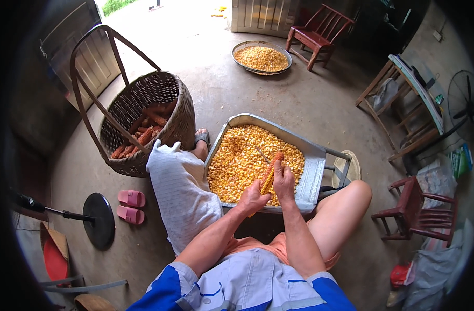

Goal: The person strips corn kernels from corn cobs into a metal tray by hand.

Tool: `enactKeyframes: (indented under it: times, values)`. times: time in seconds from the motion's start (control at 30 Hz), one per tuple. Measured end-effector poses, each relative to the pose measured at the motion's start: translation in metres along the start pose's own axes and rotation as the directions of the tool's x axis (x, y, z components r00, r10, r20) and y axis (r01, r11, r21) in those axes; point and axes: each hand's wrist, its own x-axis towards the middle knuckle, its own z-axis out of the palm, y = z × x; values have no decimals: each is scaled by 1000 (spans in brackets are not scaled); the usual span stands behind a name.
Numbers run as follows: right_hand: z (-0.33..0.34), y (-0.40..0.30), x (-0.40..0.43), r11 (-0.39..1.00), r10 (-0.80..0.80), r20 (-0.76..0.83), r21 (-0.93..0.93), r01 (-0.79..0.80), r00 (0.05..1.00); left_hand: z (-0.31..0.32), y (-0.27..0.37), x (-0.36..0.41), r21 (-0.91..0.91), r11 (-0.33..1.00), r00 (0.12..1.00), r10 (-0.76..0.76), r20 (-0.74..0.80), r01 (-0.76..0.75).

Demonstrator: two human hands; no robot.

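Note:
Both hands are around one ear of corn (268, 175), tilted above a metal trough (312, 175) of loose yellow corn kernels (244, 155). Its upper end is bare reddish cob, and rows of kernels still cover the lower part. My left hand (254, 197) grips the lower end. My right hand (284, 179) is closed along the ear's right side, thumb towards the upper end. A thin metal spike (263, 155) shows beside the cob; whether my right hand holds it is hidden.
A tall wicker basket (188, 112) with a high handle and several bare cobs (145, 136) stands left of the trough. Farther off are a round tray of kernels (262, 58) and a red wooden chair (318, 39). Pink slippers (131, 206) and a round black stand base (99, 221) lie left.

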Motion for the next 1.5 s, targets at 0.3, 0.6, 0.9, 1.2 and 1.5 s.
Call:
enactKeyframes:
  times: [0.3,0.6,0.9,1.2,1.5]
  values:
    - [6,24,4,964,-59,-13,-261,53,998,-3,14,-5,376,926,1000,7,-15,-1]
    - [3,23,5,958,33,66,283,-51,997,-13,25,-1,-441,865,941,-98,323,241]
    - [1,8,-1,998,17,161,-59,-7,987,-4,13,4,-386,912,972,-55,229,143]
    - [1,23,5,983,97,-23,-154,-100,995,6,17,-9,-75,992,975,-90,203,107]
    - [6,47,12,991,-36,-131,126,52,991,-8,24,-6,-446,826,860,-88,502,345]
